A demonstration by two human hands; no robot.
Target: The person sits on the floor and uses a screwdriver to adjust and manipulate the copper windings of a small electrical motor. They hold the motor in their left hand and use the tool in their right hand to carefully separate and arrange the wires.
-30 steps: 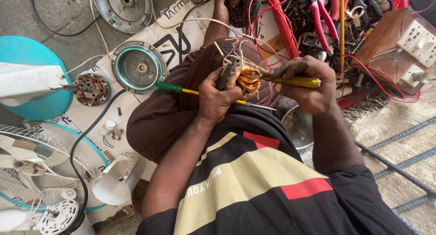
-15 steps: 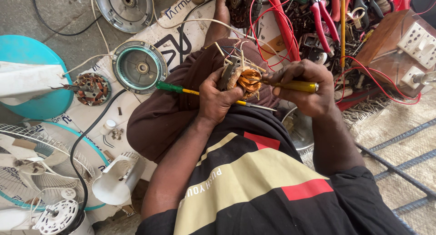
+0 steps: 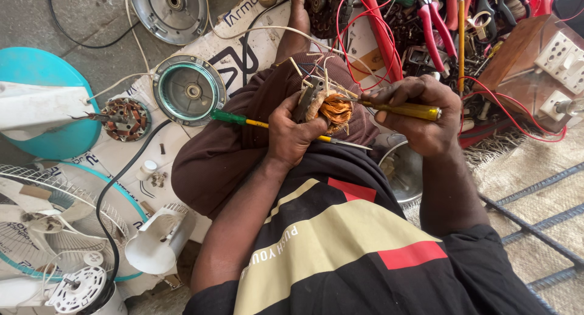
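Left hand [image 3: 292, 135]: fingers curled tight around a motor stator [image 3: 325, 108] with copper windings, held over the raised knee; white and coloured lead wires stick up from it. A green-handled screwdriver [image 3: 243, 119] lies across the thigh, passing under this hand.

Right hand [image 3: 426, 117]: fingers closed around a yellow-handled screwdriver [image 3: 410, 111], its shaft pointing left into the copper windings.

Below the right hand: a steel bowl [image 3: 404, 172] on the floor.

Left of the knee: a round teal-rimmed motor housing [image 3: 188, 91] on printed cardboard [image 3: 255, 41]; beside it, a second wound stator [image 3: 125, 118].

Far left: a teal fan base [image 3: 36, 77], a wire fan guard [image 3: 55, 230] and a white fan housing [image 3: 159, 242].

Upper right: red wires [image 3: 377, 41], red-handled pliers [image 3: 435, 26] and a white socket board [image 3: 563, 59].
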